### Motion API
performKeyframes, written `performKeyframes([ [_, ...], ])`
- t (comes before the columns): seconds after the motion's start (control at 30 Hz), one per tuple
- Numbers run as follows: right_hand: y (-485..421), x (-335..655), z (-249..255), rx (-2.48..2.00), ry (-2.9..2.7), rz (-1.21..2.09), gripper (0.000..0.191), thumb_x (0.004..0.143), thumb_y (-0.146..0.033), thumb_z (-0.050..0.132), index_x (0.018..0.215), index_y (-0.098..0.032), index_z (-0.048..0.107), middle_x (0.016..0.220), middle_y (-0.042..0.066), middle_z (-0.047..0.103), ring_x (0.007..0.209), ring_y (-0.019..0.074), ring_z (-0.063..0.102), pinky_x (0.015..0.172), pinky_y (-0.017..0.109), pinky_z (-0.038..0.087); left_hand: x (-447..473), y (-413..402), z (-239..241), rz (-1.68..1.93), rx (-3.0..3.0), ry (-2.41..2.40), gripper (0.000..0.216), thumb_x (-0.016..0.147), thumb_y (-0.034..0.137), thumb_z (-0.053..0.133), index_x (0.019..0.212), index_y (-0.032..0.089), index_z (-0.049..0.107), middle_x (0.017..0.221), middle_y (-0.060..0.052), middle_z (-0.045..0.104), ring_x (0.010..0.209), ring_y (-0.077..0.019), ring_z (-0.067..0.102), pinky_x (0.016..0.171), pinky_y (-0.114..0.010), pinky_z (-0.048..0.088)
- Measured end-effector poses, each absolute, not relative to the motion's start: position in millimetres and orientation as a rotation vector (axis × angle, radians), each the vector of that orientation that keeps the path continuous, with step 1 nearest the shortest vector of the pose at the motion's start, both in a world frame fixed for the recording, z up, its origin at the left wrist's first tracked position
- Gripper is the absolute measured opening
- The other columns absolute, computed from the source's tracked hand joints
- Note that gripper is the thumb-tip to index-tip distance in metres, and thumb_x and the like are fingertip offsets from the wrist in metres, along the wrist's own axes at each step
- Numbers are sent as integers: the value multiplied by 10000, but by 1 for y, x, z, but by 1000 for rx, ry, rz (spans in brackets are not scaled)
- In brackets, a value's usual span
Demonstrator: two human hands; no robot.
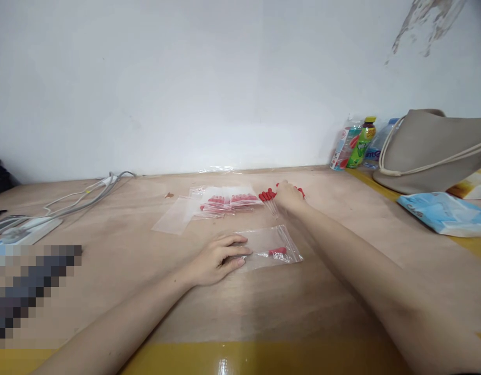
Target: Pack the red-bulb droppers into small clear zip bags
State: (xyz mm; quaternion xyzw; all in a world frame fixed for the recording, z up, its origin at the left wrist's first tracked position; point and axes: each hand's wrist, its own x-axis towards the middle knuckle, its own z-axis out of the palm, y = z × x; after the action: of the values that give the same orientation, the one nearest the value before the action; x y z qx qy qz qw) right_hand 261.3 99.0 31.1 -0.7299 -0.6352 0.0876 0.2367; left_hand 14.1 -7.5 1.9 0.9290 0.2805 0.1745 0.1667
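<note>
My left hand [220, 259] lies with its fingers apart on the left end of a clear zip bag [259, 234]. Inside that bag is a dropper with a red bulb [278, 251], lying on its side. Farther off, my right hand [290, 197] is curled down among loose droppers [267, 195] with red bulbs and thin clear stems. Its fingertips are hidden, so what they hold cannot be made out. To the left of these droppers lie filled clear bags [224, 202] with several red-bulbed droppers showing through.
A flat translucent bag [173, 216] lies left of the filled ones. Cables and a white power strip [37, 229] are at the left. Bottles [361, 143], a grey bag [431, 148] and a blue packet [445, 212] stand or lie at the right. A wall [224, 88] rises behind.
</note>
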Motion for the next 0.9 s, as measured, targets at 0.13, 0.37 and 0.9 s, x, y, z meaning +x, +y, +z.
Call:
performKeyframes([
  [0.13, 79, 280, 31, -1896, -1687, 316, 532, 756, -137, 473, 1262, -45, 340, 865, 154, 632, 773, 230, 611, 650, 292, 430, 14, -7, 2, 495, 2640, 806, 299, 910, 326, 455, 1164, 260, 597, 1261, -67, 521, 1181, -217, 468, 1006, -410, 379],
  [0.37, 28, 314, -1, -1428, -1256, 877, 670, 703, -166, 471, 1290, -164, 146, 533, -90, 444, 402, 130, 476, 427, 252, 424, 15, -7, 1, 522, 2633, 809, 295, 901, 324, 471, 1163, 274, 597, 1256, -60, 529, 1169, -224, 480, 999, -422, 384],
  [0.9, -11, 296, -12, -1132, -963, 1279, 412, 669, -217, 600, 996, -252, 352, 601, -76, 521, 507, 116, 576, 509, 262, 498, 15, -7, 2, 509, 2639, 824, 285, 900, 315, 475, 1151, 275, 603, 1258, -61, 524, 1174, -219, 479, 992, -413, 394],
])
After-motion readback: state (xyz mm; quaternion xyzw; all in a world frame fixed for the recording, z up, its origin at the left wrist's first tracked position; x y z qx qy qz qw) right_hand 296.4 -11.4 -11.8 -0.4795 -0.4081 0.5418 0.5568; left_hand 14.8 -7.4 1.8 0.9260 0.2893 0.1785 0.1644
